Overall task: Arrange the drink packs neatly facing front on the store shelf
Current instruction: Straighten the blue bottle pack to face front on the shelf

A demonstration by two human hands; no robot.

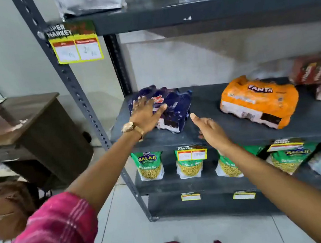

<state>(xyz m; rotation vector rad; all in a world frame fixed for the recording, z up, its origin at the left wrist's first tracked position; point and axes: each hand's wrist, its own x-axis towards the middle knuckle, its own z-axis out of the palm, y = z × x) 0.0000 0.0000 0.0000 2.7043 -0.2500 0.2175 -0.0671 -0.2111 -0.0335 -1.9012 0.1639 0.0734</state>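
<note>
A dark blue drink pack (176, 107) lies at the left end of the dark shelf board (207, 133), turned at a slant. My left hand (144, 113) rests flat on its left side, fingers spread, a gold watch on the wrist. Just right of the pack and apart from it, my right hand (209, 127) hovers over the shelf's front edge, open, thumb up. An orange Fanta pack (258, 101) lies askew further right. A red drink pack (317, 73) sits at the far right, partly cut off.
Green Balaji snack bags (150, 166) fill the shelf below, behind yellow price tags (192, 154). Silver bags (88, 1) stand on the top shelf. The grey upright post (85, 110) is at the left, a brown wooden cabinet (40, 120) beyond it. Another person is at the lower left.
</note>
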